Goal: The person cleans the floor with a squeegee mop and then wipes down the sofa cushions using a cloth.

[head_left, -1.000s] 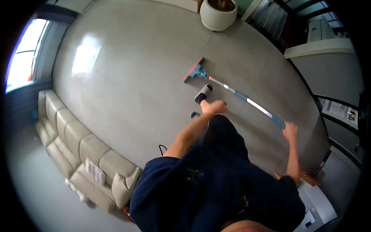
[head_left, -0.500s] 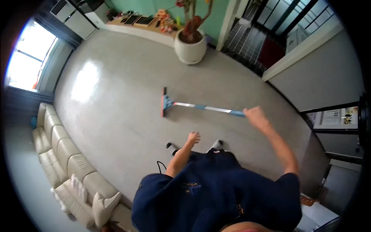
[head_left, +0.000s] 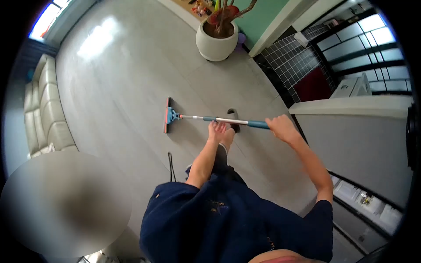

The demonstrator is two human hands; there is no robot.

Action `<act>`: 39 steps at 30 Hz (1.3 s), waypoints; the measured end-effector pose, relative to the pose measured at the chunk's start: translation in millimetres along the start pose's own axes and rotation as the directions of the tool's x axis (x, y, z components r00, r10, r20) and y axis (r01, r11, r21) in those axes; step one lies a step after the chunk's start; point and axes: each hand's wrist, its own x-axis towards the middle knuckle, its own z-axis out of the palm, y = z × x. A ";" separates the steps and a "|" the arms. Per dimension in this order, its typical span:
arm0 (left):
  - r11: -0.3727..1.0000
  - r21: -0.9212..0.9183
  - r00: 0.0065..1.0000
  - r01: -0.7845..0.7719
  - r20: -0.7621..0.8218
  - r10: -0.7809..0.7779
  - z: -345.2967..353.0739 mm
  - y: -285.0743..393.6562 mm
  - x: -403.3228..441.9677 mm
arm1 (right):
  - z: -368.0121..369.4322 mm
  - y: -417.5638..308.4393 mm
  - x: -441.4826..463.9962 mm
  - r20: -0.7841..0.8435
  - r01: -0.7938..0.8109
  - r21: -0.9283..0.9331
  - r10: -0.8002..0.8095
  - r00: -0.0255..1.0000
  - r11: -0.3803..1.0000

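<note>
A long-handled squeegee [head_left: 235,122] lies across the view, its blue head [head_left: 171,115] with an orange and black edge down on the floor at the left. My right hand [head_left: 282,128] is wrapped round the blue grip at the handle's far end. Just below the middle of the pole is my left hand [head_left: 218,131], palm turned up and fingers apart. Its fingertips come up to the pole, but whether they touch it I cannot tell. One foot in a dark sock or shoe [head_left: 232,115] shows behind the pole.
A white plant pot [head_left: 216,46] stands ahead by the green wall. To the right are a doorway with dark tiles [head_left: 287,65] and a dark red mat [head_left: 314,84]. A cream sofa [head_left: 48,105] runs along the left. A blurred round shape [head_left: 66,204] covers the lower left.
My left hand has moved up and forward to the pole. The squeegee head has shifted left in view, with my right hand still on the grip. One foot has stepped forward.
</note>
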 end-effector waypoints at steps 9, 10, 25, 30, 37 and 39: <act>0.786 -0.516 0.937 -0.340 -0.113 0.331 178.7 5.3 96.0 | -59.2 146.6 142.1 -0.036 0.335 -0.108 -0.340 0.940 0.936; 0.775 -0.506 0.925 -0.377 -0.165 0.343 188.2 7.3 96.5 | -63.5 153.6 149.2 -0.025 0.378 -0.109 -0.383 0.924 0.919; 0.508 -0.646 0.807 -0.570 -0.325 0.493 299.6 51.2 144.9 | -159.2 222.6 225.5 0.032 0.506 -0.238 -0.514 0.857 0.829; 0.751 -0.648 0.968 -0.127 0.084 0.236 320.8 -96.9 165.8 | -121.2 350.9 150.9 0.149 0.503 -0.043 -0.492 0.858 0.863; 0.589 -0.795 0.986 -0.146 -0.067 0.154 452.7 -263.0 133.8 | -171.8 500.8 88.1 0.471 0.375 -0.205 -0.244 0.848 0.904; 0.496 -0.826 0.945 -0.269 -0.127 0.302 435.3 -239.1 126.5 | -154.5 487.2 127.1 0.527 0.406 -0.217 -0.243 0.814 0.888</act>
